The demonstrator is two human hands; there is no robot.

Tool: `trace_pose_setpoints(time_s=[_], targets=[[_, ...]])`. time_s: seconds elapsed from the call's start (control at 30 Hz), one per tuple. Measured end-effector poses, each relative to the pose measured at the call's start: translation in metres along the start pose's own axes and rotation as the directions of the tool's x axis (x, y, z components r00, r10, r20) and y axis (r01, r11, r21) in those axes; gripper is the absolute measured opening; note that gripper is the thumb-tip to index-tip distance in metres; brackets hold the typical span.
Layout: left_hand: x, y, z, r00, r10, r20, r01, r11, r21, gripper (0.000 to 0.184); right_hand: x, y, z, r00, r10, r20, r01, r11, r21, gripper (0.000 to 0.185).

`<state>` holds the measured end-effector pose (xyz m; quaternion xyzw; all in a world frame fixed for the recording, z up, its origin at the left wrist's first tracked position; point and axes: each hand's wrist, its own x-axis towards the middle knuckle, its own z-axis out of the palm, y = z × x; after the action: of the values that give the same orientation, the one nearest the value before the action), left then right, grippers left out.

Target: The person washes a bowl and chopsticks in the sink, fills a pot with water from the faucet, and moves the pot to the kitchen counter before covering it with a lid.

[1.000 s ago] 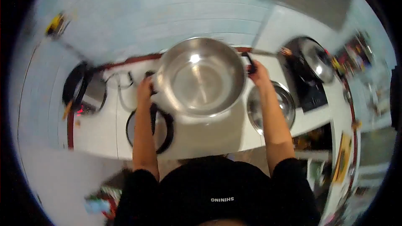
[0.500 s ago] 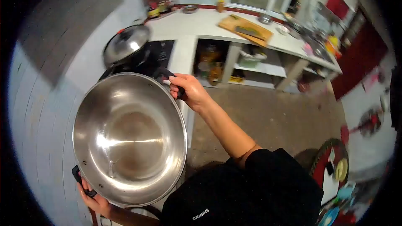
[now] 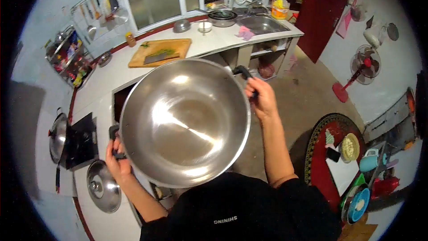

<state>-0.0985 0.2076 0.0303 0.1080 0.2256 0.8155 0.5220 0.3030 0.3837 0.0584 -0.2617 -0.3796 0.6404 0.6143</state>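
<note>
Two hands of the person, head view: the left hand (image 3: 118, 163) has its fingers around the black left handle (image 3: 114, 132), and the right hand (image 3: 263, 99) grips the black right handle (image 3: 243, 72); no finger is free for another thing.
Wide round pan of shiny steel: it (image 3: 187, 120) hangs between the two hands, with its inside turned toward the camera.
What has changed: one second ago the pan was above the counter along the wall; now the person has turned, and the counter with the sink comes into view on the far side. I judge that the pan is being carried and is not set down.
Pan relative to hands: the left hand is at its left, near edge; the right hand is at its right, far edge.
Round steel lid with knob: it (image 3: 103, 186) lies on the white counter (image 3: 85, 179), left and near, just beside the left hand in the view.
Black flat stove: it (image 3: 83, 143) is left of the left hand.
Rectangular wooden board: it (image 3: 179, 46) lies beyond the pan, with a grey-bladed knife (image 3: 154, 58) on it.
Metal sink: it (image 3: 267, 25) is far and right.
</note>
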Motion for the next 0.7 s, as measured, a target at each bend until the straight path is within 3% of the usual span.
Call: trace_pose_setpoints(time_s=[0.2, 0.27, 0.33, 0.6, 0.7], targets=[[0.119, -0.178, 0.095, 0.961, -0.195, 0.196, 0.188, 0.981, 0.052, 0.011, 0.035, -0.098, -0.119, 0.956, -0.164, -0.245, 0.160, 0.986, -0.033, 0.011], [0.158, -0.232, 0.121, 0.955, -0.249, 0.160, 0.233, 0.966, 0.117, 0.007, 0.047, -0.111, -0.164, 0.925, -0.227, -0.306, 0.216, 0.974, -0.067, 0.011], [0.190, -0.285, 0.153, 0.939, -0.307, 0.154, 0.282, 0.945, 0.163, 0.007, 0.063, -0.116, -0.203, 0.848, -0.243, -0.471, 0.254, 0.966, -0.043, 0.012], [0.385, -0.504, 0.232, 0.756, -0.604, 0.253, 0.582, 0.797, 0.163, 0.007, 0.205, -0.157, -0.319, 0.703, -0.383, -0.599, 0.346, 0.920, -0.182, 0.015], [0.451, -0.559, 0.288, 0.712, -0.611, 0.345, 0.609, 0.783, 0.129, 0.009, 0.280, -0.191, -0.337, 0.640, -0.440, -0.630, 0.345, 0.897, -0.277, 0.015]])
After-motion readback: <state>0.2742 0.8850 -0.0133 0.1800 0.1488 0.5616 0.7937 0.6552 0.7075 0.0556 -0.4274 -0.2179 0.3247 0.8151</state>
